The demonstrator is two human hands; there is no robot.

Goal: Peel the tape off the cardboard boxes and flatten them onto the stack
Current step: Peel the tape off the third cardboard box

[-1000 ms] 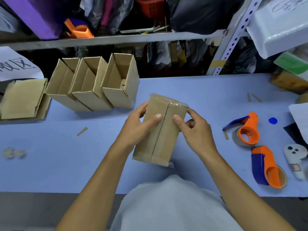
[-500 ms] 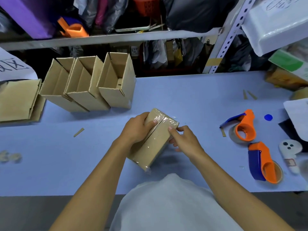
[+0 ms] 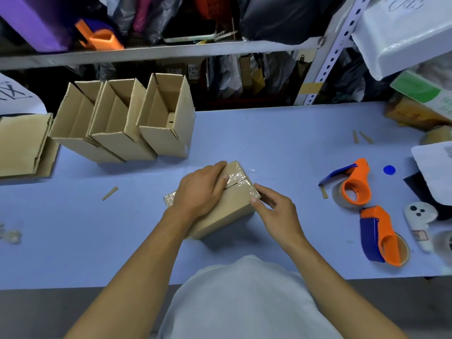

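A small taped cardboard box (image 3: 228,211) lies tilted on the blue table (image 3: 281,148) in front of me. My left hand (image 3: 200,189) lies over its top and grips it, thumb on the shiny clear tape (image 3: 238,182) at the far end. My right hand (image 3: 276,211) touches the box's right corner with its fingertips at the tape edge. More tape shows at the box's near left end. Three open boxes (image 3: 127,123) stand in a row at the back left. A stack of flattened cardboard (image 3: 22,145) lies at the far left.
Two orange-and-blue tape dispensers (image 3: 352,184) (image 3: 381,236) lie to the right, with a white controller (image 3: 419,221) beyond them. Cardboard slivers (image 3: 110,193) and tape scraps (image 3: 11,236) lie on the left. A cluttered shelf (image 3: 156,52) runs along the back.
The box has come down from upright in both hands to lying tilted on the table. My left hand moved onto its top and my right hand went to its right corner.
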